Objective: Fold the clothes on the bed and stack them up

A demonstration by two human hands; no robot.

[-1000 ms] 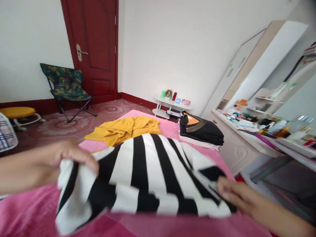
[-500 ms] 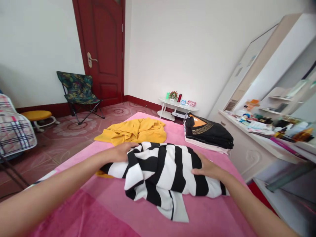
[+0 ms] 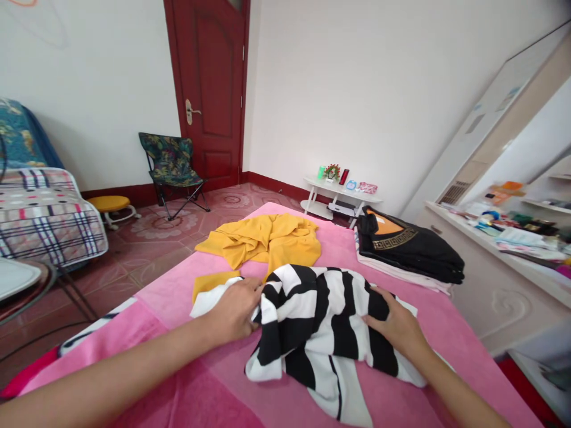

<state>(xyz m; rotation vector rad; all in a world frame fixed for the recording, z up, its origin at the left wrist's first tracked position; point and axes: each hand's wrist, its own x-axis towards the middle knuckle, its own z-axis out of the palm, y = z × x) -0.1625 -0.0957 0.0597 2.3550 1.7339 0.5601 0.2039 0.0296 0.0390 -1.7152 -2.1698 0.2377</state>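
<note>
A crumpled black-and-white striped garment point(image 3: 323, 321) lies on the pink bed cover point(image 3: 214, 380). My left hand point(image 3: 238, 309) grips its left side, the fingertips partly hidden in the folds. A white part of the cloth sticks out beyond that hand. On the right side, my right hand point(image 3: 398, 327) holds the garment with the thumb on top and the fingers over a fold. Just behind it lies a loose yellow garment point(image 3: 272, 238), one yellow piece showing near my left wrist.
At the far right of the bed sits a stack of folded dark clothes point(image 3: 408, 249). A cluttered white dresser point(image 3: 513, 249) runs along the right. Beyond the bed are a low white table point(image 3: 343, 190), a folding chair point(image 3: 173, 166) and a yellow stool point(image 3: 109, 204).
My left hand has come nearer and shifted from the garment's top left edge to its left side. The striped garment has moved slightly away from the yellow one. The view has turned left.
</note>
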